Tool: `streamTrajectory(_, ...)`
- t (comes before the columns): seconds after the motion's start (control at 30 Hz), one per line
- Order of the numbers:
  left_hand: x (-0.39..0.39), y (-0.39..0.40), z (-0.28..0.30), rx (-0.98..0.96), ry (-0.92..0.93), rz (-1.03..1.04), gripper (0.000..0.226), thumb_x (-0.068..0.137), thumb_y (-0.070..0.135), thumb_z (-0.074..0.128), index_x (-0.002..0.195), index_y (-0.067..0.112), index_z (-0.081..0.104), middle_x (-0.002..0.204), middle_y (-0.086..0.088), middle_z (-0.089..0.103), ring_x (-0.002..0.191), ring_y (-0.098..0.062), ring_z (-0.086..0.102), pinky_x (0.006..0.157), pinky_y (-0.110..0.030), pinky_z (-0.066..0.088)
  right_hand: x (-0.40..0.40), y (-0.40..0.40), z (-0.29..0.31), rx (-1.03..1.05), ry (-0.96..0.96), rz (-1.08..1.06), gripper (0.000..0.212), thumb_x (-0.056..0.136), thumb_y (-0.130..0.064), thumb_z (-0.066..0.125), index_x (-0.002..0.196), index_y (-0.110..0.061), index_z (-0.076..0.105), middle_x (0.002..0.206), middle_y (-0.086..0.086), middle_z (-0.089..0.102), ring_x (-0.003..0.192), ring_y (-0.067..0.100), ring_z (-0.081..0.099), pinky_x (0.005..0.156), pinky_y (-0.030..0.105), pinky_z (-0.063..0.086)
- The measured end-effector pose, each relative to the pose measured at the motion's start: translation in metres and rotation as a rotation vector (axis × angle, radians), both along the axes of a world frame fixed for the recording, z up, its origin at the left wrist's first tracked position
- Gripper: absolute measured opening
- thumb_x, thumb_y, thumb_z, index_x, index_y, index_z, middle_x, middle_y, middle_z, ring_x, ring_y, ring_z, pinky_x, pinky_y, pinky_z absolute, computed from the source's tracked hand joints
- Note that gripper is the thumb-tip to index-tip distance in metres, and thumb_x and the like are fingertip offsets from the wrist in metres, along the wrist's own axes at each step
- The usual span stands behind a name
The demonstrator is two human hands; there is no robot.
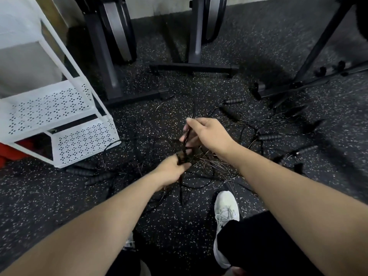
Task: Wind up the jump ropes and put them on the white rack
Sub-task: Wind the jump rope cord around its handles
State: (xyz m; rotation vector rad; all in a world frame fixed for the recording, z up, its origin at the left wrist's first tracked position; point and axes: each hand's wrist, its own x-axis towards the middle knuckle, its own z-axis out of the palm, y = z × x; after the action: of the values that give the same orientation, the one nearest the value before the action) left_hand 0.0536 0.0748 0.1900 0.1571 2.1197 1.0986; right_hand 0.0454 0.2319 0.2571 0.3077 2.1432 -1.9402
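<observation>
Several black jump ropes lie tangled on the speckled floor (59, 196), their thin cords (217, 168) spread under my hands. My left hand (169, 172) grips a black rope bundle (182, 156) with cord wound round it. Just above it, my right hand (207, 134) pinches a stretch of the same rope's cord (187, 134) between thumb and fingers. The white rack (59, 120) with perforated shelves stands at the left, about an arm's length from my hands. Loose foam handles lie at right (268, 137) and by the rack's foot (81, 173).
Dark exercise machine bases (194, 66) stand behind the rope pile, and another frame (288, 88) slants at the right. My white shoe (227, 214) is planted near the ropes. A red object (8, 154) shows under the rack.
</observation>
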Motion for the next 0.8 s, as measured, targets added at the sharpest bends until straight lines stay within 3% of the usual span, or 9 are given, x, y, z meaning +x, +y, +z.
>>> streamTrajectory(0.07, -0.003, 0.010, -0.009, 0.008, 0.016, 0.011, 0.034, 0.107, 0.029, 0.054, 0.141, 0.032, 0.058, 0.127, 0.020, 0.054, 0.123, -0.006, 0.050, 0.099, -0.020, 0.033, -0.003, -0.002, -0.003, -0.049, -0.021, -0.032, 0.032, 0.107, -0.032, 0.048, 0.094, -0.010, 0.067, 0.085, 0.011, 0.078, 0.065, 0.025, 0.068, 0.066, 0.035, 0.057)
streamTrajectory(0.2, -0.012, 0.014, -0.028, 0.056, 0.020, 0.294, 0.028, 0.110, 0.033, 0.046, 0.105, 0.026, 0.072, 0.100, 0.015, 0.078, 0.104, -0.016, 0.070, 0.095, -0.037, 0.050, -0.015, 0.012, -0.022, -0.203, -0.059, -0.094, 0.038, 0.109, -0.040, 0.038, 0.122, -0.015, 0.064, 0.103, 0.011, 0.075, 0.084, 0.027, 0.073, 0.078, 0.039, 0.062)
streamTrajectory(0.27, -0.014, 0.011, -0.036, 0.079, 0.001, 0.372, 0.027, 0.110, 0.030, 0.045, 0.102, 0.026, 0.071, 0.097, 0.009, 0.078, 0.101, -0.017, 0.071, 0.093, -0.036, 0.053, -0.022, 0.026, -0.047, 0.011, -0.072, -0.080, 0.031, 0.109, -0.032, 0.034, 0.131, -0.020, 0.054, 0.110, 0.007, 0.071, 0.084, 0.022, 0.069, 0.077, 0.039, 0.060)
streamTrajectory(0.37, -0.017, 0.011, -0.041, 0.282, -0.180, 0.531, 0.024, 0.112, 0.020, 0.041, 0.111, 0.014, 0.064, 0.094, -0.005, 0.077, 0.086, -0.019, 0.071, 0.078, -0.030, 0.056, -0.023, 0.044, -0.101, 0.579, -0.159, 0.117, 0.031, 0.102, -0.024, 0.046, 0.134, -0.020, 0.047, 0.114, 0.000, 0.065, 0.081, 0.017, 0.064, 0.068, 0.033, 0.054)
streamTrajectory(0.47, -0.022, 0.011, -0.050, 0.404, -0.319, 0.653, 0.023, 0.112, 0.015, 0.039, 0.121, 0.007, 0.058, 0.088, -0.013, 0.076, 0.079, -0.024, 0.070, 0.082, -0.036, 0.059, -0.020, 0.048, -0.150, 0.925, -0.318, 0.414, 0.053, 0.095, -0.032, 0.059, 0.143, -0.019, 0.042, 0.133, 0.008, 0.056, 0.117, 0.028, 0.057, 0.095, 0.041, 0.052)
streamTrajectory(0.57, -0.028, 0.012, -0.062, 0.498, -0.441, 0.774, 0.022, 0.111, 0.013, 0.042, 0.125, 0.005, 0.057, 0.080, -0.013, 0.073, 0.078, -0.027, 0.073, 0.083, -0.043, 0.061, -0.024, 0.042, -0.186, 1.023, -0.314, 0.489, 0.061, 0.094, -0.032, 0.064, 0.147, -0.019, 0.038, 0.145, 0.007, 0.047, 0.134, 0.030, 0.043, 0.105, 0.046, 0.044)
streamTrajectory(0.63, -0.035, 0.013, -0.070, 0.562, -0.524, 0.859, 0.022, 0.110, 0.011, 0.044, 0.125, 0.003, 0.057, 0.071, -0.011, 0.064, 0.067, -0.025, 0.072, 0.083, -0.047, 0.061, -0.031, 0.037, -0.207, 1.066, -0.284, 0.532, 0.065, 0.092, -0.031, 0.067, 0.149, -0.022, 0.036, 0.148, 0.005, 0.044, 0.138, 0.029, 0.039, 0.108, 0.047, 0.039)
streamTrajectory(0.7, -0.041, 0.015, -0.078, 0.620, -0.610, 0.941, 0.023, 0.109, 0.009, 0.044, 0.126, 0.001, 0.057, 0.065, -0.008, 0.052, 0.056, -0.022, 0.061, 0.085, -0.051, 0.059, -0.036, 0.035, -0.228, 1.121, -0.289, 0.583, 0.071, 0.090, -0.033, 0.069, 0.151, -0.023, 0.033, 0.150, 0.005, 0.043, 0.141, 0.028, 0.037, 0.112, 0.048, 0.034)
streamTrajectory(0.8, -0.048, 0.015, -0.088, 0.642, -0.718, 0.986, 0.022, 0.108, 0.009, 0.043, 0.124, 0.002, 0.056, 0.061, -0.003, 0.042, 0.052, -0.016, 0.046, 0.074, -0.048, 0.061, -0.042, 0.036, -0.258, 1.164, -0.341, 0.558, 0.068, 0.090, -0.027, 0.070, 0.148, -0.021, 0.033, 0.149, 0.005, 0.046, 0.142, 0.028, 0.036, 0.119, 0.053, 0.026)
